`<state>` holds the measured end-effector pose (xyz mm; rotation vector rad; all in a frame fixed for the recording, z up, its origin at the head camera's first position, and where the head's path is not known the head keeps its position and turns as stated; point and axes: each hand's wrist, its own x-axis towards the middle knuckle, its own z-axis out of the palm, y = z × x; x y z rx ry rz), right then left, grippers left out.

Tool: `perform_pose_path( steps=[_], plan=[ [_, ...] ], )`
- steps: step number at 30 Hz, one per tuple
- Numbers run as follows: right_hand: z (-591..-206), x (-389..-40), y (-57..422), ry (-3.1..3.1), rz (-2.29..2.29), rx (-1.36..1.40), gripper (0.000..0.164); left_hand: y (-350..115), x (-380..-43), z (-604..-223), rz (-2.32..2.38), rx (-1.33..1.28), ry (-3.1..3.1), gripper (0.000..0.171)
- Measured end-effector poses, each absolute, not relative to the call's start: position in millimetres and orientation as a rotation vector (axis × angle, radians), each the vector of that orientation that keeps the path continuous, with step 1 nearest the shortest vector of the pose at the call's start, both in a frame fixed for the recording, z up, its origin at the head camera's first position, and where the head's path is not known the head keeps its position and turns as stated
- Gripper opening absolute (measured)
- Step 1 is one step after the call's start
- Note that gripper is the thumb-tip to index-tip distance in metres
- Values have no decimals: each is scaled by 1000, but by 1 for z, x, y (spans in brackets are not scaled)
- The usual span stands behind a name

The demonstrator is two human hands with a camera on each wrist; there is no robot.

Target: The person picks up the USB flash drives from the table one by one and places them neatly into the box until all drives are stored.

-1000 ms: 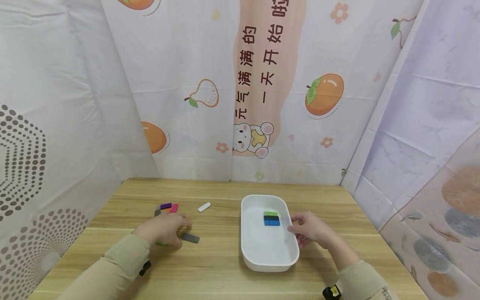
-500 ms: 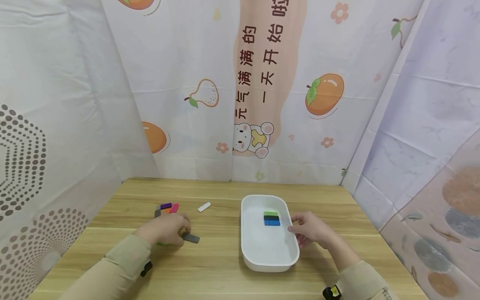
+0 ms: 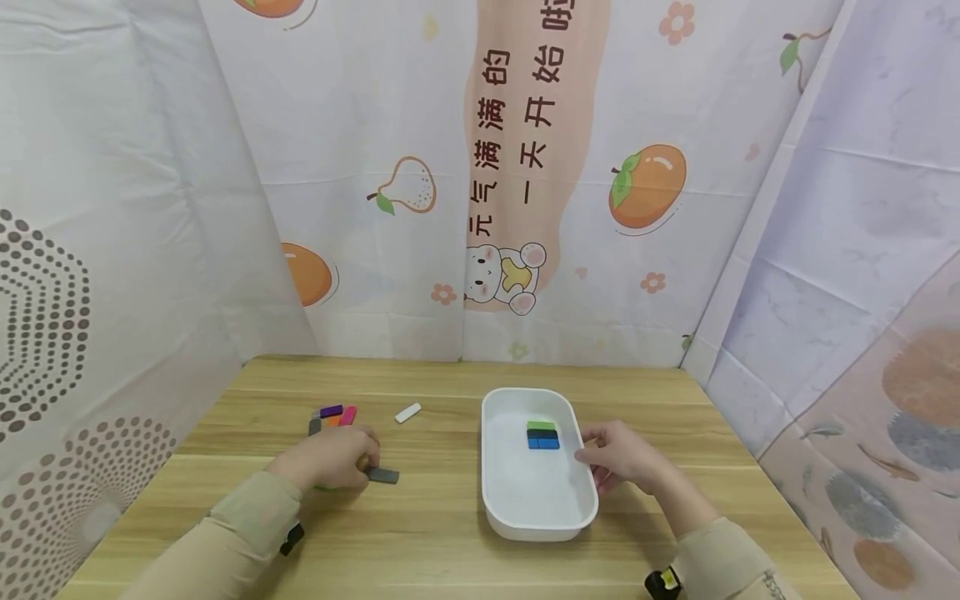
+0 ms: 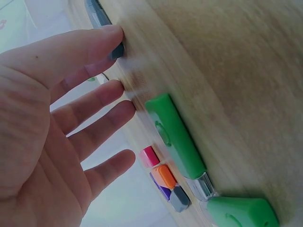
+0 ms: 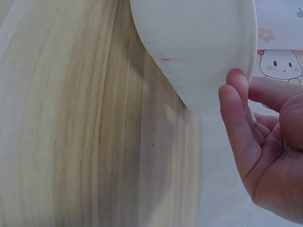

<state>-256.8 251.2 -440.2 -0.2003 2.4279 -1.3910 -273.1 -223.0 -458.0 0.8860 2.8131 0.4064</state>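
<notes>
My left hand pinches a grey USB flash drive between thumb and forefinger at the table's surface; the other fingers are spread. Below that hand, in the left wrist view, lie a green flash drive with its metal plug showing and another green piece at its end. My right hand grips the right rim of a white plastic tray, thumb over the edge and fingers outside. Inside the tray, a light green drive, a black one and blue ones lie side by side.
Beyond my left hand lie a purple drive, a pink one, an orange one and a dark grey one. A white drive lies apart, left of the tray. Printed curtains enclose the wooden table.
My left fingers have closed from a looser pose onto the grey flash drive, which has hardly shifted. My right hand and the tray stay in place.
</notes>
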Motion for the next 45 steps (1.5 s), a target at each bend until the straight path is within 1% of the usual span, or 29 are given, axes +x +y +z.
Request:
perform_pose_path(
  steps=[22, 37, 45],
  plan=[
    [-441, -258, 252, 2422, -1405, -214, 43, -223, -272, -458, 408, 916, 2831, 20],
    [-442, -258, 252, 2424, -1406, -210, 43, -223, -271, -457, 400, 999, 2865, 15],
    [-442, -258, 253, 2421, -1405, -216, 42, -223, -274, -457, 362, 1013, 2907, 17]
  ],
)
